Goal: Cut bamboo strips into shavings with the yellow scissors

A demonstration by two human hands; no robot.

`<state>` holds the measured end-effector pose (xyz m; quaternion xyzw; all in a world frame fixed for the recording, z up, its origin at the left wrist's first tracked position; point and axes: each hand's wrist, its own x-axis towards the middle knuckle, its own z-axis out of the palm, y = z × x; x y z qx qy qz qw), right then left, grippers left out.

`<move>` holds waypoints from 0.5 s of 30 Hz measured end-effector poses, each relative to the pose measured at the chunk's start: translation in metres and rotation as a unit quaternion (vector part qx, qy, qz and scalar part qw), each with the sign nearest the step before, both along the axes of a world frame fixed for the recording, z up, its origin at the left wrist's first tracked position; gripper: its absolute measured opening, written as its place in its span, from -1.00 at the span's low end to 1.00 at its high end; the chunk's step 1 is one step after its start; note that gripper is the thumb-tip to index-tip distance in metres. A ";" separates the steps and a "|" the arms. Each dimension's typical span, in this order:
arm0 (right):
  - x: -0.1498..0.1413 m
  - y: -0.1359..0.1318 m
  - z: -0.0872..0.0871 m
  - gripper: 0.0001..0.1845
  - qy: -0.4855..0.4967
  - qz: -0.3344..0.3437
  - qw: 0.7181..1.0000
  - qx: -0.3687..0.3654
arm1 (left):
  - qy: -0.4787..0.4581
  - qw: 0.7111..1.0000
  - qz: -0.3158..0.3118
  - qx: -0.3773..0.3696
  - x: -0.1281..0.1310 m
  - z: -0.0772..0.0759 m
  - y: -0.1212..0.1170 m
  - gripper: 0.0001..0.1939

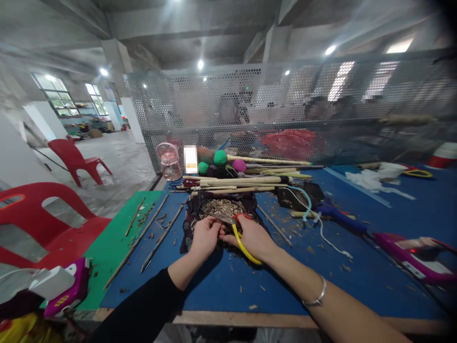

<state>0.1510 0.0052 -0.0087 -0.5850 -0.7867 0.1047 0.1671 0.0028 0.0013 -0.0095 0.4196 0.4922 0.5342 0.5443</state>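
My right hand (pixel 253 237) is closed around pruning shears (pixel 233 224) with yellow and red handles; the blades point left. My left hand (pixel 204 235) is closed in a pinch right at the blade tips, holding something too small to make out. Both hands hover over a dark cloth (pixel 193 209) that carries a heap of wood chips (pixel 220 208). The cloth lies on the blue table (pixel 321 281).
Bamboo sticks (pixel 235 182) and coloured yarn balls (pixel 220 157) lie behind the cloth. Thin sticks (pixel 162 236) rest to the left by a green mat (pixel 117 243). Purple tools (pixel 410 250) and a white cord lie right. Red chairs (pixel 53 224) stand left. A mesh screen (pixel 285 105) backs the table, people behind it.
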 end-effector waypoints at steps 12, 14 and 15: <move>0.001 0.000 0.003 -0.43 -0.030 -0.020 0.998 -0.056 | 0.002 1.000 -0.010 -0.009 -0.005 -0.006 0.005 -0.72; 0.003 0.002 0.003 -0.44 -0.020 -0.019 0.997 -0.066 | -0.007 1.000 -0.018 -0.021 -0.006 -0.005 0.006 -0.71; 0.005 0.003 0.003 -0.45 -0.012 -0.016 0.997 -0.074 | -0.017 0.999 -0.021 -0.026 -0.006 -0.005 0.006 -0.70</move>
